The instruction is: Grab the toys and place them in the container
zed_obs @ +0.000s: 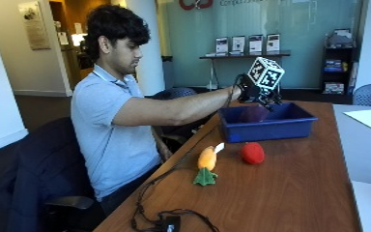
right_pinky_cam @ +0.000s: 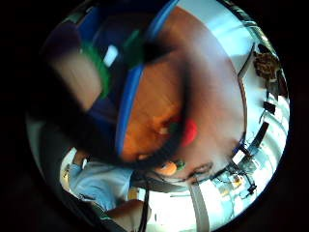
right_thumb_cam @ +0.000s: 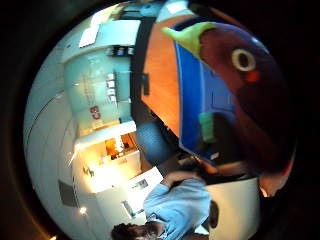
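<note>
From the outside view, we see the gloved right hand (zed_obs: 253, 94) reaching out over the blue plastic bin (zed_obs: 268, 126), with a dark purple plush toy (zed_obs: 254, 114) hanging just below it, partly inside the bin's rim. In the thumb-side palm view that toy fills much of the frame: a purple stuffed bird (right_thumb_cam: 250, 85) with a yellow-green beak and a round stitched eye, close against the palm. We judge that the hand is curled round this bird, though the fingers themselves are hard to make out. It looks soft, light and squashy, so it should drop into the bin without harm.

Two toys are left on the wooden table (zed_obs: 301, 193), near the bin's front wall: a carrot-shaped plush (zed_obs: 206, 164) with green leaves, and just beside it a red round plush (zed_obs: 252, 153). Both seem light, soft and not slippery. We would take the carrot across its orange middle, not by the floppy leaves, and the red ball simply by wrapping fingers round its body. A black cable (zed_obs: 166, 212) lies on the table's near edge.
</note>
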{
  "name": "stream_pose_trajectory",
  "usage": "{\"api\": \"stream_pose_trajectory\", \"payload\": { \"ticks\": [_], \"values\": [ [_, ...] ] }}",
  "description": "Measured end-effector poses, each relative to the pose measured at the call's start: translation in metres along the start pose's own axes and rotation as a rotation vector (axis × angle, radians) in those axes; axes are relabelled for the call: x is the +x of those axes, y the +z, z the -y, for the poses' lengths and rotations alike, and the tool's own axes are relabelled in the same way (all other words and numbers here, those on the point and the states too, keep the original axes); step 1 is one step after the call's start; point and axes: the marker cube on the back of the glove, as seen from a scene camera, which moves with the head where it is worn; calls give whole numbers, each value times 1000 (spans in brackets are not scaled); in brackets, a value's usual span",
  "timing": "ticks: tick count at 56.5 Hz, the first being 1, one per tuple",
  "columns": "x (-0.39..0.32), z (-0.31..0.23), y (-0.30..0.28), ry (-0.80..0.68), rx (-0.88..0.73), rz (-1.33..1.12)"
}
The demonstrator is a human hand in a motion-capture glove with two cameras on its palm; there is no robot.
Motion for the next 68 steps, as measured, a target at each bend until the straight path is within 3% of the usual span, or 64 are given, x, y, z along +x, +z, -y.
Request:
{"api": "stream_pose_trajectory", "payload": {
  "ticks": [8,17,20,28,32,48,68],
  "values": [
    [31,-18,-6,7,263,-259],
    [91,-56,-1,-46,579,-301],
    [111,-61,12,-14,554,-279],
    [160,-63,62,71,308,-304],
    [176,-62,80,31,260,-323],
    [187,-41,113,-143,453,-517],
    [175,-45,57,-162,667,-439]
  ]
}}
